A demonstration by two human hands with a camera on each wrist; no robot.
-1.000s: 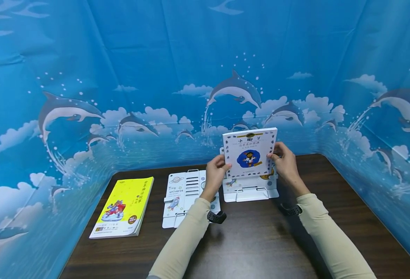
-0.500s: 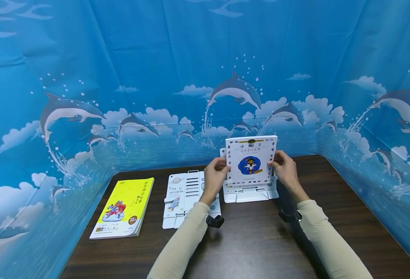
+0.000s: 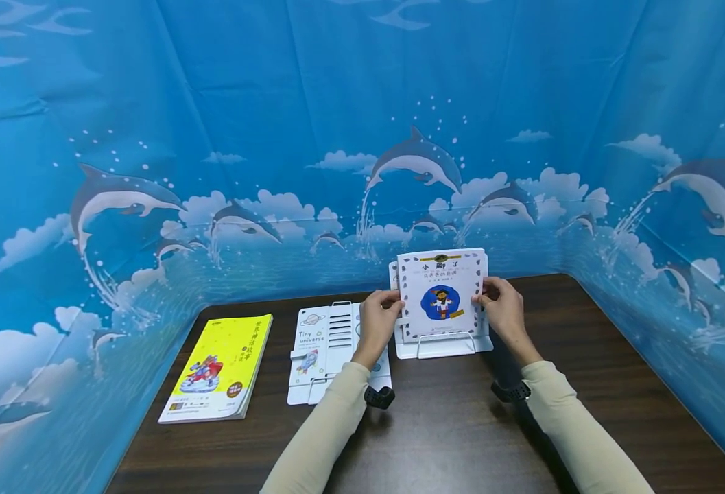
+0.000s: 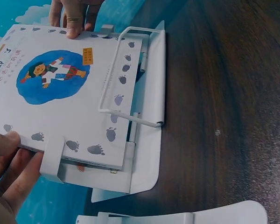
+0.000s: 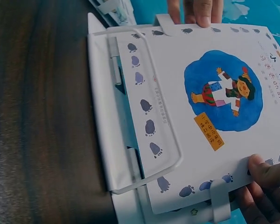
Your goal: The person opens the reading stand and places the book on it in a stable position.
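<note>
A white picture book [image 3: 441,295] with a blue oval picture and grey footprints on its cover leans on an upright white book stand [image 3: 484,343]. My left hand [image 3: 376,322] pinches its left edge, thumb on the cover and fingers behind. On the opposite edge, my right hand [image 3: 505,310] grips the same way. Both wrist views show the stand's wire bar [image 4: 114,70] lying across the front of the lower cover, and side clips [image 5: 219,199] at the book's edges. The stand's back is mostly hidden by the book.
A second white book stand [image 3: 313,343], marked "Tiny universe", lies at the left beside my left forearm. Farther left is a thick yellow book [image 3: 223,363] on the dark wooden table [image 3: 436,425]. A blue dolphin curtain [image 3: 276,123] surrounds the table's back and sides.
Both hands have lowered the picture book from above the stand until its lower part sits behind the wire bar. The yellow book and second stand have stayed put.
</note>
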